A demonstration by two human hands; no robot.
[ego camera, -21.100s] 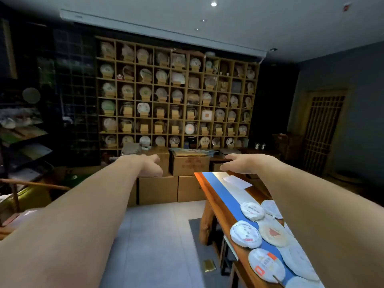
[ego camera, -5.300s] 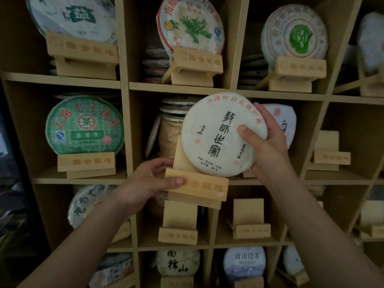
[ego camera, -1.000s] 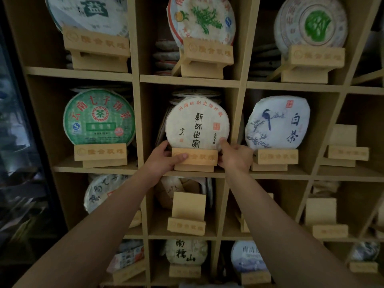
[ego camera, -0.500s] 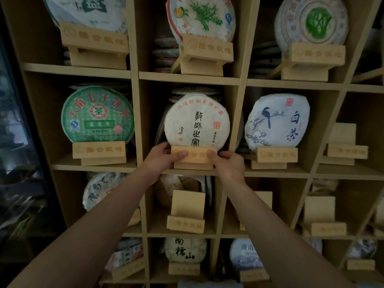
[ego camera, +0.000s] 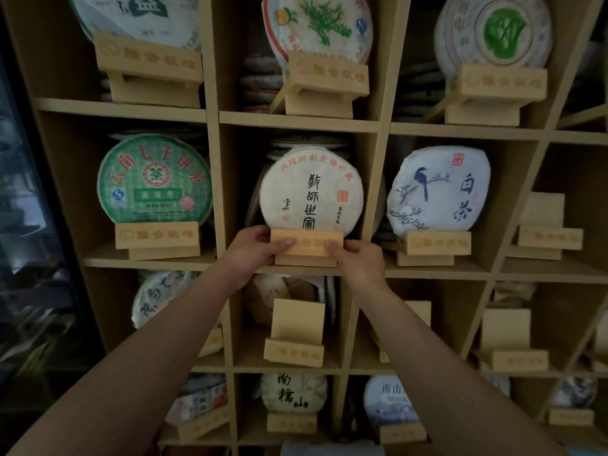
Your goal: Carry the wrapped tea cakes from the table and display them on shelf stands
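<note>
left hand (ego camera: 253,255): curled round the left end of the wooden stand (ego camera: 306,246), thumb lying across its front face
right hand (ego camera: 360,261): gripping the right end of the same stand, thumb pressed on the front face
white tea cake (ego camera: 312,192): upright on that stand in the middle cubby of the shelf (ego camera: 297,121), leaning back against a stack of cakes; black brush characters down the centre, red characters arched along the top, small red seal at right
stand face: engraved logo and characters, mostly covered by the thumbs
green tea cake (ego camera: 154,179): left cubby, on its own stand; red ring of characters, green 茶 emblem, blue "qs" mark
bird tea cake (ego camera: 439,190): right cubby, on a stand; blue bird on a branch, blue 白茶, red seal
lower cake (ego camera: 293,391): 2 rows down, black 南糯山
</note>
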